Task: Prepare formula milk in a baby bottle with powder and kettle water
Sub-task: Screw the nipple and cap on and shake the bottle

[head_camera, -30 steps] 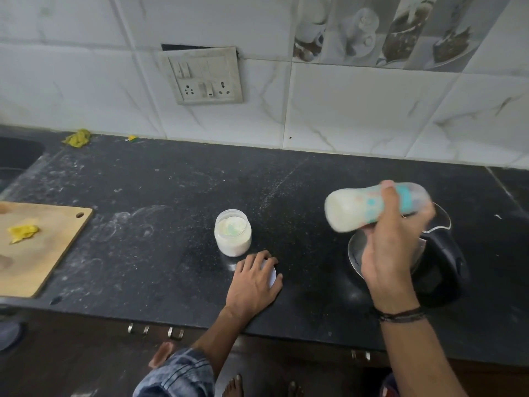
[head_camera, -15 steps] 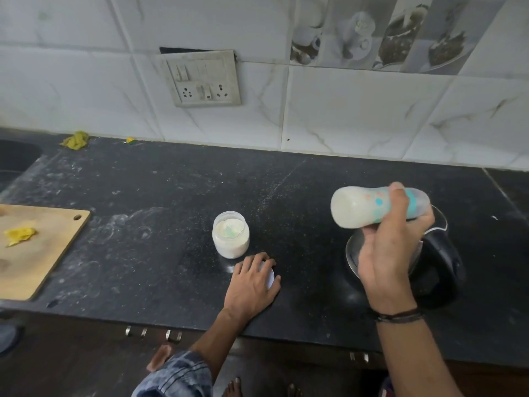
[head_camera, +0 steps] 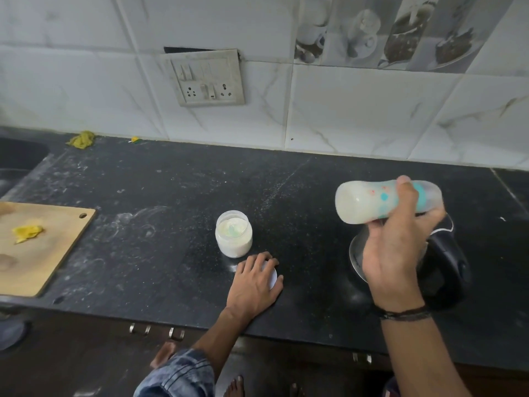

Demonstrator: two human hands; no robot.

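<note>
While the right hand (head_camera: pixel 400 253) is wrapped closed round the bottle (head_camera: pixel 383 202), held sideways above the kettle (head_camera: pixel 446 270), the left hand (head_camera: pixel 254 285) lies flat on a lid (head_camera: pixel 273 277) on the desk (head_camera: pixel 171 253). Milk-filled smooth plastic likely feels weighty, slippery; mid-body grip suits.

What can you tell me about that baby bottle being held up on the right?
The baby bottle looks like clear plastic with teal and red dots and a teal collar. It lies almost on its side in the air, base pointing left, milky liquid inside. The right hand grips it near the collar, above the kettle.
</note>
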